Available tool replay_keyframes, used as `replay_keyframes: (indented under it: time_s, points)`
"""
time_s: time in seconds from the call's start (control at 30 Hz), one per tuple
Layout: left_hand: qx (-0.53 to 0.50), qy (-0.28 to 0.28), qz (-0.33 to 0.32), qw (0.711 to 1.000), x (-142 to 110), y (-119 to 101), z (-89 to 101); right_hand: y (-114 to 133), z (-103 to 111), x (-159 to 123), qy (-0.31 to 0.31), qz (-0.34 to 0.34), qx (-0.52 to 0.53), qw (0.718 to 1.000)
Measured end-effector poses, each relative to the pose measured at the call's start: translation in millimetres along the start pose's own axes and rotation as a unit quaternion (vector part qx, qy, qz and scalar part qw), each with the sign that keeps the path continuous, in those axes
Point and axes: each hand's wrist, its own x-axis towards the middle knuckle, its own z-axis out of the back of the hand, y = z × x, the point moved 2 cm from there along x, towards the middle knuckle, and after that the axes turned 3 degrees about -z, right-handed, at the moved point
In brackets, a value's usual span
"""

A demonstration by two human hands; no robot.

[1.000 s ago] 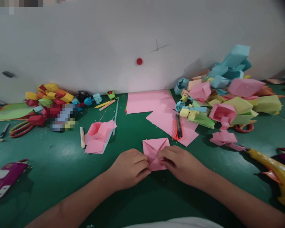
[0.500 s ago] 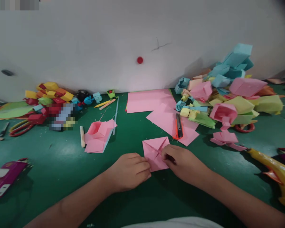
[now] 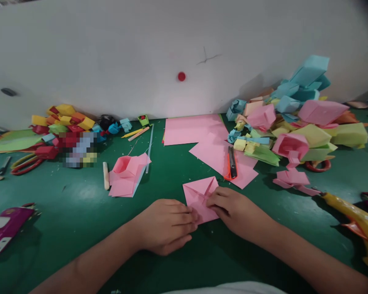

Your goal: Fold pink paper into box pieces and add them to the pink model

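A small folded pink paper square point(image 3: 199, 194) lies on the green table point(image 3: 79, 212) in front of me. My left hand point(image 3: 165, 224) is curled, its fingertips pinching the paper's lower left edge. My right hand point(image 3: 233, 208) is also curled and presses the paper's right side with its fingertips. Creases run across the paper's top face. Both hands hide its near edge.
Flat pink sheets point(image 3: 199, 134) with an orange utility knife point(image 3: 231, 163) lie behind. A pink folded box point(image 3: 127, 173) sits left. Piles of folded papers are at the right point(image 3: 294, 118) and left point(image 3: 64, 122). A yellow glue gun point(image 3: 355, 220), red scissors point(image 3: 24, 163) and a purple stapler point(image 3: 3, 230) are nearby.
My left hand has slid slightly toward me and onto the paper's lower corner. My right hand's fingers have shifted along the paper's right side. The paper stays on the table.
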Motion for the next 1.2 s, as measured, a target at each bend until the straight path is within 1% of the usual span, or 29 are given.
replay_keyframes:
  time_s: [0.13, 0.27, 0.4, 0.5, 0.63, 0.73, 0.8, 0.97, 1.2]
  points:
    - [-0.008, 0.026, 0.008, 1.0, -0.8, 1.3, -1.5, -1.2, -0.5, -0.9, -0.001, -0.011, -0.003, 1.0]
    - [-0.021, 0.063, 0.039, 0.997, -2.1, 4.9, -2.0, -2.7, -1.7, 0.2, -0.009, -0.013, -0.009, 1.0]
    - [-0.035, 0.074, 0.05, 0.995, -2.2, 5.7, -0.7, -4.4, -2.4, 2.4, -0.013, -0.007, -0.012, 1.0]
    - [-0.041, 0.081, 0.061, 0.994, -0.9, 4.0, 0.0, -1.6, -0.7, 1.2, -0.002, 0.008, -0.028, 1.0]
    - [-0.037, 0.077, 0.08, 0.993, 1.7, 0.1, 0.4, 13.0, 5.6, -4.8, 0.023, 0.057, -0.078, 0.995]
    - [-0.028, 0.073, 0.089, 0.993, 3.4, -2.9, -0.1, 25.7, 9.9, -8.7, 0.059, 0.103, -0.122, 0.985]
    - [-0.019, 0.07, 0.095, 0.993, 4.2, -4.2, -0.3, 30.5, 12.2, -9.7, 0.071, 0.119, -0.149, 0.979]
    - [-0.014, 0.059, 0.103, 0.993, 6.2, -5.8, -0.3, 30.2, 15.2, -9.4, 0.09, 0.121, -0.193, 0.97]
    - [-0.014, 0.045, 0.102, 0.994, 7.7, -6.4, -1.7, 20.4, 28.6, -7.2, 0.113, 0.095, -0.18, 0.973]
